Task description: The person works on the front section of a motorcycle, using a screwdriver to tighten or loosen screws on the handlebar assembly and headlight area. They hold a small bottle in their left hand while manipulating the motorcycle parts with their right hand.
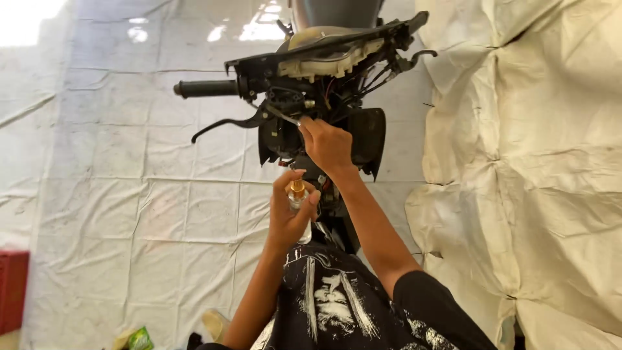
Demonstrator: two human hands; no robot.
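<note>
Motorcycle handlebar assembly (311,65), stripped of its covers so that wiring and a pale inner shell show, stands at twelve o'clock in the head view, above a white sheet (129,194) spread over the floor. Right hand (327,146), fingers closed on a thin silvery tool (282,115), works at the base of the brake lever (227,126), just below the black grip (207,89) at eleven o'clock. Left hand (289,217), just below and close to the body, wraps its fingers around a small clear bottle (298,198) with a gold-coloured cap, held upright. Done well, the step appears to call for a steady tool tip kept on the one fitting, clear of the exposed wires, with the bottle kept vertical so that nothing spills. A cream padded cover (531,181), stitched in large panels, fills three o'clock. At seven o'clock a small green packet (139,339) lies crumpled on the sheet, its print too small to make out, and a yellowish object (217,324) lies just beside it, kind unclear. A dark red crate (11,288) stands at the edge at eight o'clock. No signs or labels are visible elsewhere.
</note>
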